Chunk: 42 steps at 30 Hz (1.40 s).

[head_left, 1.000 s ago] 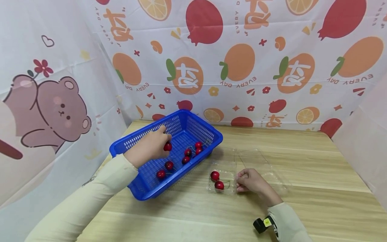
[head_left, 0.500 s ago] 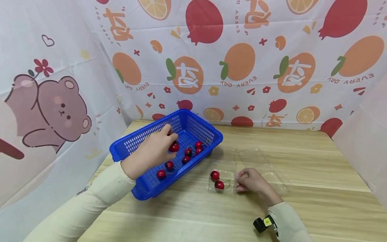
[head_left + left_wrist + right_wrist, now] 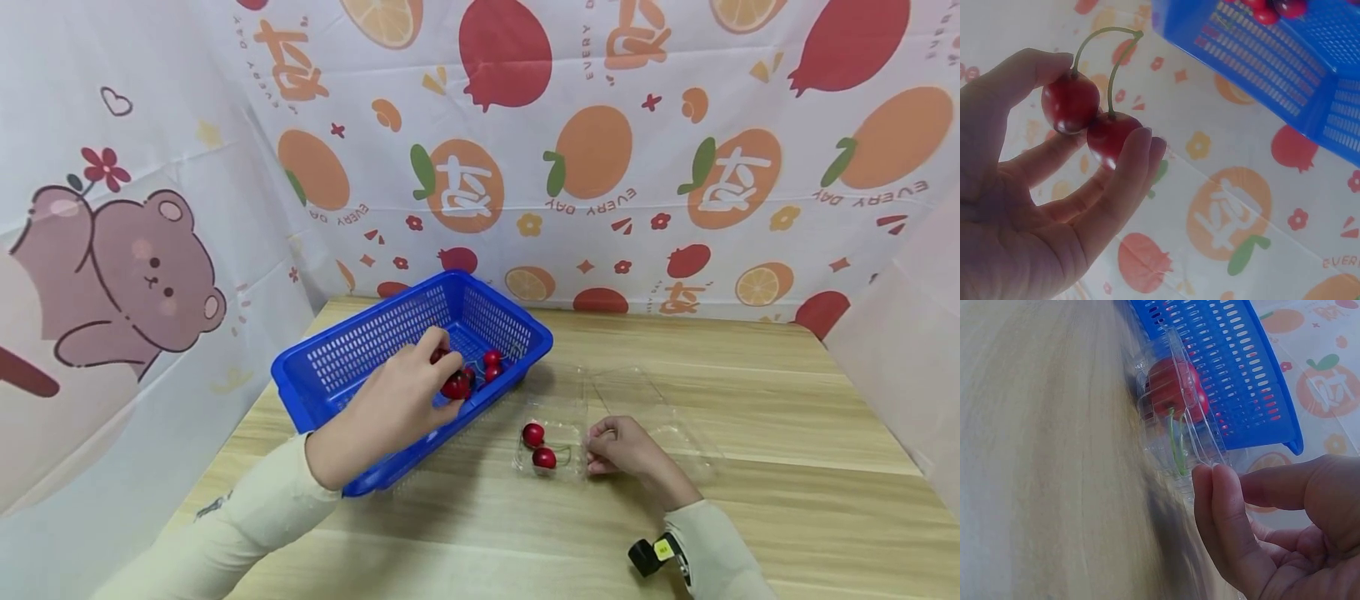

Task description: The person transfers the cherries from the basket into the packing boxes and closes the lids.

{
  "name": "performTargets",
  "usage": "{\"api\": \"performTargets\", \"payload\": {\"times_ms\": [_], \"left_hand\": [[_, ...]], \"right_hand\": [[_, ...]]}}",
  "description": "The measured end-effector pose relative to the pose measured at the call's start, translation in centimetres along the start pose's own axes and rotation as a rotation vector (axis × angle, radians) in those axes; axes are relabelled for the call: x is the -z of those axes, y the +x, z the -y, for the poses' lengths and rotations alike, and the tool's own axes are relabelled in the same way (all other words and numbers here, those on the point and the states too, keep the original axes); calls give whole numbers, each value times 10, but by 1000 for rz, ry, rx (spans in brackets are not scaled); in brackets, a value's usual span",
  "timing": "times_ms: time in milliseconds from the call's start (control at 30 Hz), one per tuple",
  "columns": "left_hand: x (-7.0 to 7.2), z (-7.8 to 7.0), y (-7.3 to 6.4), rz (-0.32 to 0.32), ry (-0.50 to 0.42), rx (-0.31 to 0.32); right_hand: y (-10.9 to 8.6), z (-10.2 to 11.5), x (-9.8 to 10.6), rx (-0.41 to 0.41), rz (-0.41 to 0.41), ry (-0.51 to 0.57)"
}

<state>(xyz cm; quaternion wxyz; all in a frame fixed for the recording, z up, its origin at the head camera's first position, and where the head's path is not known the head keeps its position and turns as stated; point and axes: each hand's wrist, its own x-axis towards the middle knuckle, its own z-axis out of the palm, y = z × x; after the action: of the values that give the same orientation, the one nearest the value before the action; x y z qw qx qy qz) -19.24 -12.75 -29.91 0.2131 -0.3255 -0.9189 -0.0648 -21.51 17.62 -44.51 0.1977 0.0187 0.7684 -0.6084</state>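
In the head view my left hand (image 3: pixel 397 392) is over the front side of the blue basket (image 3: pixel 352 354). Between thumb and fingers it holds a pair of red cherries (image 3: pixel 1070 103), joined by a green stem (image 3: pixel 1113 69) that shows in the left wrist view. Several more cherries (image 3: pixel 492 358) lie in the basket, some hidden behind the hand. My right hand (image 3: pixel 626 450) pinches the right edge of a clear plastic clamshell box (image 3: pixel 572 432). Two cherries (image 3: pixel 544 458) with a green stem sit inside that box.
The box's clear lid (image 3: pixel 637 387) lies opened out to the right, partly behind my right hand. Wooden tabletop (image 3: pixel 787 500) stretches right and in front. Fruit-printed cloth (image 3: pixel 525 183) hangs behind the table, and a bear-printed one (image 3: pixel 157 267) at the left.
My left hand has moved right and toward me across the basket, carrying the cherries from its middle to near the front rim. The right hand and the box have stayed in place.
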Motion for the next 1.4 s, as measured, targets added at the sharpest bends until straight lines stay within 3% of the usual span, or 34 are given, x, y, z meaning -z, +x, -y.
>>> {"api": "performTargets", "payload": {"times_ms": [533,733,933,1067,1167,1300,1400], "left_hand": [[-23,-28,-19,7,-97,-44],[-28,-41,-28,34,-106,-23],[-40,-52,-34,-1,-112,-40],[-49,-57,-34,-19,-126,-52],[-55,-61,-32,5,-144,-51],[-63,-65,-25,37,-172,-59],[-70,-67,-19,22,-163,-72]], "right_hand": [[2,-1,-5,8,16,-14],[0,-1,-7,8,23,-10],[0,-3,-8,5,17,-10],[0,-3,-8,13,20,-3],[0,-3,-7,20,28,2],[-1,-3,-4,29,36,6],[-2,-3,-2,36,37,7]]}}
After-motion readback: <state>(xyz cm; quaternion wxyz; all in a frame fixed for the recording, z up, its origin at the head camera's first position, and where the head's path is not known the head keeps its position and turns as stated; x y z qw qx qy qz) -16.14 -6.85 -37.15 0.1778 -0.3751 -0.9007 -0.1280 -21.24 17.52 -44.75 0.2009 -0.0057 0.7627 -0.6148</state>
